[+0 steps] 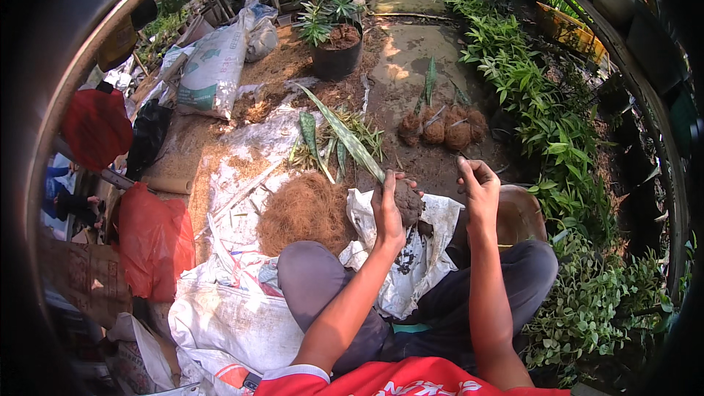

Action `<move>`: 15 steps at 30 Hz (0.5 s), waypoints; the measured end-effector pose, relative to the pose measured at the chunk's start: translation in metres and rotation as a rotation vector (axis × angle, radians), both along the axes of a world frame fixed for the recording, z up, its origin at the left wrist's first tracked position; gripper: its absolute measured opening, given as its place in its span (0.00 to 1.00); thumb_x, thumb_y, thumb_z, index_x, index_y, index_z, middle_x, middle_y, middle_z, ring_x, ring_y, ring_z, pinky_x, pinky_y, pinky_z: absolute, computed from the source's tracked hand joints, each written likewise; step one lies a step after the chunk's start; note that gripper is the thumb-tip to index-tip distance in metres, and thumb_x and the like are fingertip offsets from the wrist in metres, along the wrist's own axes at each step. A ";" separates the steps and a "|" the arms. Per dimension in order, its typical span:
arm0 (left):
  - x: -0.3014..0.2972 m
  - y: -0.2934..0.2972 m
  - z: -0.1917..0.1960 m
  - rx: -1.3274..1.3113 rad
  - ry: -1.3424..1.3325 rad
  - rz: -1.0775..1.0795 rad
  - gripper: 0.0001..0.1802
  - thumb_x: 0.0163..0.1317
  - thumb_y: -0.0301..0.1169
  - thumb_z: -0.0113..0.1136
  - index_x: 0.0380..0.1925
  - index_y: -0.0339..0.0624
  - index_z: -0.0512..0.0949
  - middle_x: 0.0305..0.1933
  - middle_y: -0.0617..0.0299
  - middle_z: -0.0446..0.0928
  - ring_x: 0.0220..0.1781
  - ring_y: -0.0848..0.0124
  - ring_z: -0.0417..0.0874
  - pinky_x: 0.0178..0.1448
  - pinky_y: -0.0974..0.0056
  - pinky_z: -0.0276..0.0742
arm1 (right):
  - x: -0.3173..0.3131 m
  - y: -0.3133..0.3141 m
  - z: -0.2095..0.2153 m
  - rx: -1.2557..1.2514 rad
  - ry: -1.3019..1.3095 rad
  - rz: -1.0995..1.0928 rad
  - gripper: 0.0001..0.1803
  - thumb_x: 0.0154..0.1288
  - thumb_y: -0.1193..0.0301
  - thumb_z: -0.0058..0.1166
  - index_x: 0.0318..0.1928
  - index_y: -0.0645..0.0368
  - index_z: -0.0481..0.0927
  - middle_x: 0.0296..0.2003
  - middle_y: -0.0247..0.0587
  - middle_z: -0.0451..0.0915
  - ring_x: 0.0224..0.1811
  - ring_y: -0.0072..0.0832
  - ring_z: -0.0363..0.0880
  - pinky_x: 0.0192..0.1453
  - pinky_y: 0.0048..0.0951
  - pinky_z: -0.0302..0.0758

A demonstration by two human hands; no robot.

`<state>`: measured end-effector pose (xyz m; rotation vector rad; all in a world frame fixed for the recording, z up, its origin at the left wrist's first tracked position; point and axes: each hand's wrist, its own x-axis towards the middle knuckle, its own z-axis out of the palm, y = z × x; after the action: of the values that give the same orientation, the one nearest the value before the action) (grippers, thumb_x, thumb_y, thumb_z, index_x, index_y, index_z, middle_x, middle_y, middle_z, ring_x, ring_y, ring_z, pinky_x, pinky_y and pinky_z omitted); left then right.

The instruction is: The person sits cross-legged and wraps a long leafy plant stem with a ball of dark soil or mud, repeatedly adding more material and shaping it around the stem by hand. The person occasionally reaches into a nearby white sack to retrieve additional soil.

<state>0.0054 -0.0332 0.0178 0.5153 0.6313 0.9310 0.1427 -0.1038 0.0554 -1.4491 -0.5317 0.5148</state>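
Note:
My left hand is closed around a dark, moist soil ball. A long, mottled green leaf, like a snake plant's, rises from the ball toward the upper left. My right hand is raised to the right of it, apart from the ball. Its fingers are curled, thumb and index tips pinched; anything between them is too small to make out. Below the ball, a white plastic sheet with soil crumbs lies across my lap. A heap of brown coconut fibre sits left of my hands.
Fibre-wrapped root balls with leaves stand ahead. Cut leaves lie beyond the fibre. A brown basin is by my right knee. A black potted plant, a filled sack and a red plastic bag stand around. Green plants line the right.

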 end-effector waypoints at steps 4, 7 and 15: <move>0.003 0.005 -0.001 -0.083 -0.133 -0.045 0.21 0.69 0.49 0.54 0.43 0.40 0.73 0.35 0.56 0.77 0.37 0.67 0.81 0.42 0.60 0.81 | 0.011 0.024 0.002 -0.024 -0.222 -0.201 0.17 0.69 0.64 0.58 0.51 0.62 0.78 0.38 0.36 0.79 0.41 0.21 0.75 0.48 0.23 0.70; 0.004 0.004 -0.002 -0.102 -0.141 -0.171 0.21 0.70 0.50 0.51 0.47 0.44 0.73 0.41 0.59 0.78 0.43 0.65 0.81 0.48 0.60 0.78 | -0.011 0.032 -0.006 -0.088 -0.008 0.185 0.24 0.73 0.59 0.52 0.63 0.56 0.70 0.49 0.39 0.77 0.49 0.26 0.74 0.56 0.27 0.69; 0.016 0.001 -0.021 0.382 0.276 -0.014 0.27 0.75 0.48 0.40 0.59 0.37 0.70 0.58 0.56 0.72 0.57 0.66 0.75 0.64 0.61 0.66 | -0.047 0.044 -0.021 0.065 0.480 0.315 0.29 0.75 0.49 0.42 0.58 0.61 0.74 0.50 0.39 0.79 0.50 0.24 0.76 0.59 0.26 0.71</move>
<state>0.0217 -0.0323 -0.0037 1.0009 0.6985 0.9805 0.0961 -0.0600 0.0341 -1.1292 -0.3847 1.0528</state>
